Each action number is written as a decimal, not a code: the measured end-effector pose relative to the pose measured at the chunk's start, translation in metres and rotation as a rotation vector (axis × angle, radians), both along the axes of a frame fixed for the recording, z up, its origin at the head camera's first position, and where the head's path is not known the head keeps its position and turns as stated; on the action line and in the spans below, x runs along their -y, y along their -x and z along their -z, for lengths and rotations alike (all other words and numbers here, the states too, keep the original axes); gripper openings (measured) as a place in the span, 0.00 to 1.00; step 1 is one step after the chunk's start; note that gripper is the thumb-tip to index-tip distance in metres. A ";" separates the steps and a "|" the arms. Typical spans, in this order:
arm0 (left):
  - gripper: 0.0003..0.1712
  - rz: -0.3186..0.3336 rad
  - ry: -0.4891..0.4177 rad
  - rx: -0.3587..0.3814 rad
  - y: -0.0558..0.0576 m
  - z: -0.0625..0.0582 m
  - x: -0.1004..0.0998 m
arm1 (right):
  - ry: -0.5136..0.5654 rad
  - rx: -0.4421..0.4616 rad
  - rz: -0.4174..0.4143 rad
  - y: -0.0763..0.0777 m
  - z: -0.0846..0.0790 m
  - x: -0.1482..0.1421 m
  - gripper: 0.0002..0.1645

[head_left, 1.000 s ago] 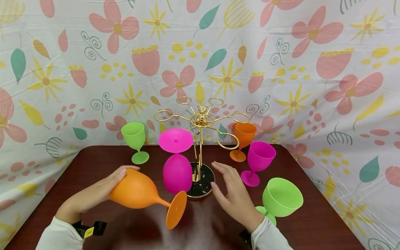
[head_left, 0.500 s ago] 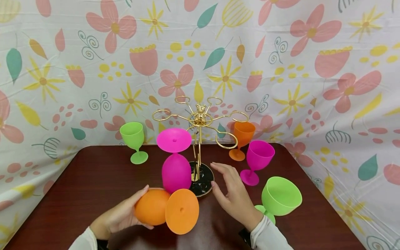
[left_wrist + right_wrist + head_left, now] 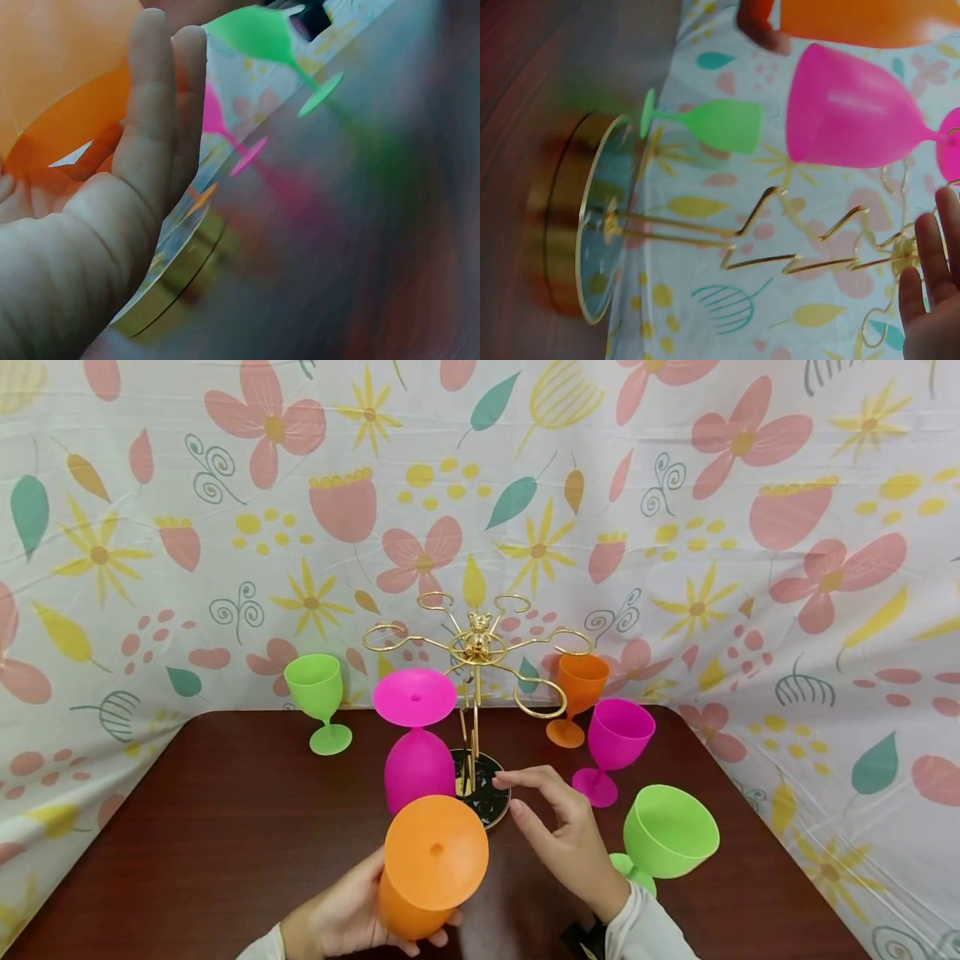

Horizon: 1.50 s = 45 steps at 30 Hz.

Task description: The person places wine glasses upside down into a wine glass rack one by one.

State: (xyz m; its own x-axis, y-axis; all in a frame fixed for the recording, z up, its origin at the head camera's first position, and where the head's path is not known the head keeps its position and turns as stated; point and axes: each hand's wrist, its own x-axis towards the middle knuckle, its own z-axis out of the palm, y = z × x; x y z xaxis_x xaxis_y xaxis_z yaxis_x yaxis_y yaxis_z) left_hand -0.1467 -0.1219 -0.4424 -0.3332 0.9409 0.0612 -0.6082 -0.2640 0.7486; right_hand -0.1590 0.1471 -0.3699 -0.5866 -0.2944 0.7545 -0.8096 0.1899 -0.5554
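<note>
My left hand (image 3: 341, 906) grips an orange plastic goblet (image 3: 437, 860) by its bowl, upside down with its foot facing up. In the left wrist view the fingers curl round the orange bowl (image 3: 60, 60). A pink goblet (image 3: 420, 768) hangs upside down at the gold cup stand (image 3: 478, 647), just behind the orange one. My right hand (image 3: 566, 835) hovers beside the stand's black base (image 3: 491, 797), fingers loosely bent, holding nothing. In the right wrist view its fingers (image 3: 934, 255) show near the stand's top.
On the right stand an orange goblet (image 3: 581, 681), a pink goblet (image 3: 621, 735) and a green goblet (image 3: 667, 835), all upright. Another green goblet (image 3: 315, 685) stands at the back left of the dark table (image 3: 187, 827). A flowered cloth (image 3: 480, 468) hangs behind.
My left hand has moved right and toward me, turning the orange goblet from lying sideways to foot-up. The right hand has shifted only slightly.
</note>
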 end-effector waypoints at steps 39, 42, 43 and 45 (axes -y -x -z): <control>0.21 -0.781 0.308 -0.768 -0.023 -0.054 -0.054 | -0.054 -0.113 -0.174 -0.017 -0.021 0.014 0.24; 0.25 -0.831 0.217 -0.844 -0.024 -0.060 -0.054 | -0.060 -0.114 -0.163 -0.015 -0.020 0.015 0.24; 0.26 -0.853 0.212 -0.880 -0.023 -0.062 -0.054 | -0.061 -0.117 -0.160 -0.014 -0.020 0.015 0.24; 0.27 -0.892 0.224 -0.938 -0.023 -0.065 -0.057 | -0.060 -0.126 -0.155 -0.013 -0.020 0.015 0.24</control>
State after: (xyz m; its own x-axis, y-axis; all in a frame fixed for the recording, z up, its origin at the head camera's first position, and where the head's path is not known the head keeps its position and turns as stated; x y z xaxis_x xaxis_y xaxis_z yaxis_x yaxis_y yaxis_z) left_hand -0.1242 -0.0652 -0.3772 -0.7584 0.4404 0.4805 0.4820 -0.1174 0.8683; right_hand -0.1458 0.1319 -0.3498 -0.4327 -0.4202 0.7977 -0.8942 0.0874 -0.4390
